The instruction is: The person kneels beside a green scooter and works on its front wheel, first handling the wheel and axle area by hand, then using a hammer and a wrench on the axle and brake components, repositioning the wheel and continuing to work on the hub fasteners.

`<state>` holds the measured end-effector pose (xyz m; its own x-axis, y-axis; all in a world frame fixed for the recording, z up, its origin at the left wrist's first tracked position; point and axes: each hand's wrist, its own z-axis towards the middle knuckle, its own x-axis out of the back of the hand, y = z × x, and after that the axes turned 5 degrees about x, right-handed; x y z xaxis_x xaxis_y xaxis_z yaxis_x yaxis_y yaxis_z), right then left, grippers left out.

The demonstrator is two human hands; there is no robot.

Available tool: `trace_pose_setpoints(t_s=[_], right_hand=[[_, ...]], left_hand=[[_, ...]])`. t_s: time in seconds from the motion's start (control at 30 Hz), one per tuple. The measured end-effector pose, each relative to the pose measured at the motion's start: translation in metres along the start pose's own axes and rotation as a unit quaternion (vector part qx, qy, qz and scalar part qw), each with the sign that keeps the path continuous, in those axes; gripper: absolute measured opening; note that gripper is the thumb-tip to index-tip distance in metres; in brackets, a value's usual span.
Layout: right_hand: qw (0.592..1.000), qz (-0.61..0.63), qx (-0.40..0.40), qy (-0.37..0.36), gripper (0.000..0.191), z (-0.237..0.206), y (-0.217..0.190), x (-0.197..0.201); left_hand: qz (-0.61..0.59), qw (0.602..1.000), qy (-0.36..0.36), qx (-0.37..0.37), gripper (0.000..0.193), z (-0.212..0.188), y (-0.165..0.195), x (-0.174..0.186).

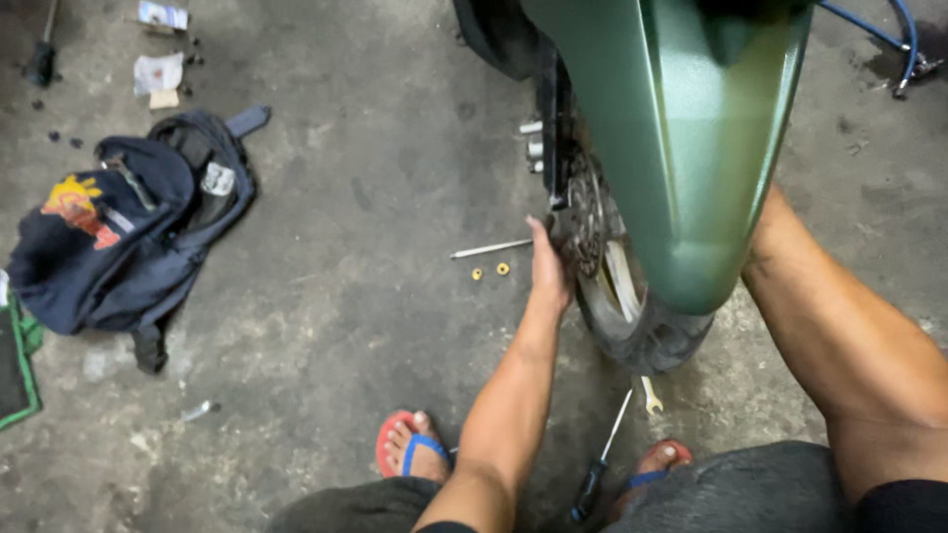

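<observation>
A motorcycle front wheel (642, 331) with a black tyre stands before me under a green fender (686, 148). My left hand (548, 265) reaches to the wheel's left side and presses against the brake disc (585, 212) near the hub; what its fingers hold is hidden. My right arm passes behind the fender on the right, and my right hand is out of sight there. A long metal axle rod (491, 248) and two small yellow washers (490, 270) lie on the concrete just left of my left hand.
A dark blue backpack (128, 222) lies on the floor at left. A screwdriver (600, 462) and a wrench (650, 394) rest between my sandalled feet (410, 446). A blue hose (889, 35) runs at top right. Small boxes and scraps (158, 74) sit at top left.
</observation>
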<state>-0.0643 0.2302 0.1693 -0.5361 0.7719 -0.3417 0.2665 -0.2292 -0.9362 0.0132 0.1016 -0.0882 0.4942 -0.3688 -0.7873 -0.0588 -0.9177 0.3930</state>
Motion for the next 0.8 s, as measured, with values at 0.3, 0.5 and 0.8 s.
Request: trace_pose_setpoints(t_s=[0.3, 0.5, 0.8], right_hand=[[0.957, -0.046, 0.286, 0.023, 0.033, 0.07, 0.019, 0.078], [0.965, 0.055, 0.254, -0.017, 0.023, 0.083, 0.022, 0.088], [0.969, 0.065, 0.234, -0.038, 0.025, 0.061, 0.017, 0.048]], left_hand=[[-0.023, 0.988, -0.133, -0.074, 0.074, 0.007, 0.014, -0.02], [0.147, 0.966, -0.138, -0.161, 0.07, 0.002, 0.03, -0.027], [0.188, 0.951, -0.129, -0.208, 0.063, -0.008, 0.046, -0.031]])
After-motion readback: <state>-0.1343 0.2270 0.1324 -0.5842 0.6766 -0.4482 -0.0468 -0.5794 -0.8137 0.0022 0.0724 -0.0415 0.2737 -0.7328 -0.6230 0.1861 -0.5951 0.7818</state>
